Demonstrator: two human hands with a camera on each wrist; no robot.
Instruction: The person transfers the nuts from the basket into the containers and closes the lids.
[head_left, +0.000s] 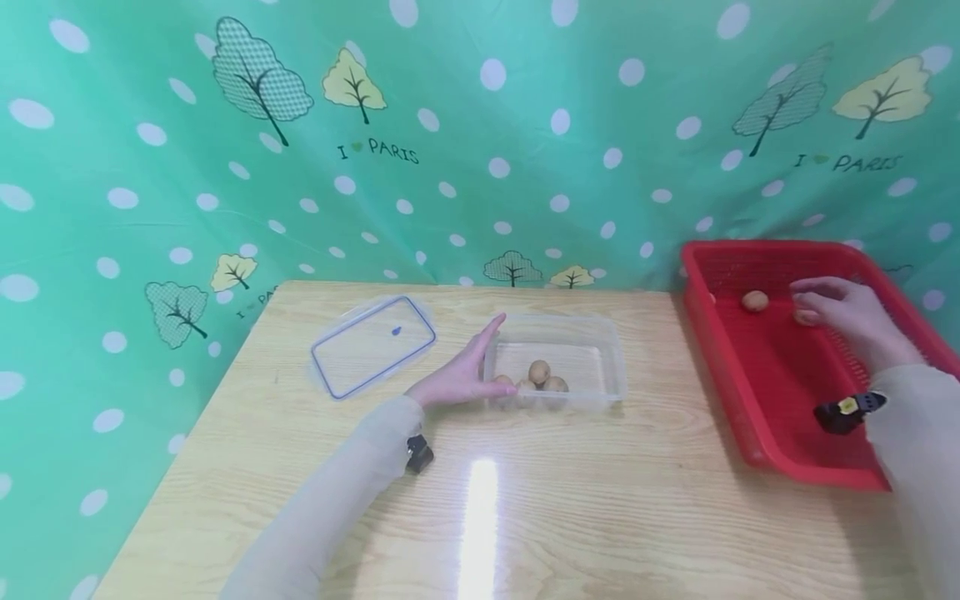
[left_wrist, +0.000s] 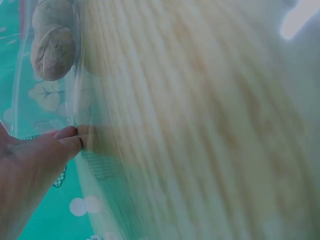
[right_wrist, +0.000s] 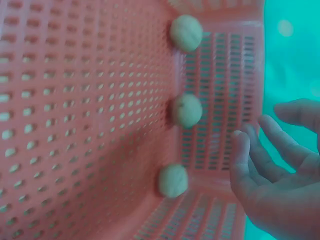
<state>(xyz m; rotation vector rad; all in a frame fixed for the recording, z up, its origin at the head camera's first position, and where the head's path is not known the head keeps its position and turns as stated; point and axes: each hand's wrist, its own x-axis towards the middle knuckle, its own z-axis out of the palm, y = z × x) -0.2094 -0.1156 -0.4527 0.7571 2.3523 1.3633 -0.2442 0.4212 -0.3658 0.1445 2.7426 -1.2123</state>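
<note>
Spanning the left end of a clear plastic container [head_left: 615,367], my left hand [head_left: 459,377] has its fingers straight and spread: the forefinger reaches toward the container's far left corner, and my thumb lies at its near left corner. The hand touches the plastic without clenching. The container stands close to the middle of the worktop's [head_left: 637,500] far edge. Several walnuts [head_left: 539,372] lie in it, gathered by its near wall, toward the near left corner. My left wrist view shows two of them through the plastic, one with a plainly wrinkled shell.

Over the far part of a red basket [head_left: 780,400] is my right hand [head_left: 851,315], fingers loosely bent, grasping nothing. From that wrist I see three more walnuts [right_wrist: 187,110] in a row on the basket's floor, at the foot of its slotted far wall, apart from one another and from my fingertips. Seen from my head, one is just below my fingers and another is mostly hidden by the basket's left wall. The basket stands at the right end of the worktop's visible far edge.

Near the worktop's far left corner lies a clear lid [head_left: 375,346] with a blue seal, set askew. Beyond the far edge hangs a green spotted curtain [head_left: 450,75].
</note>
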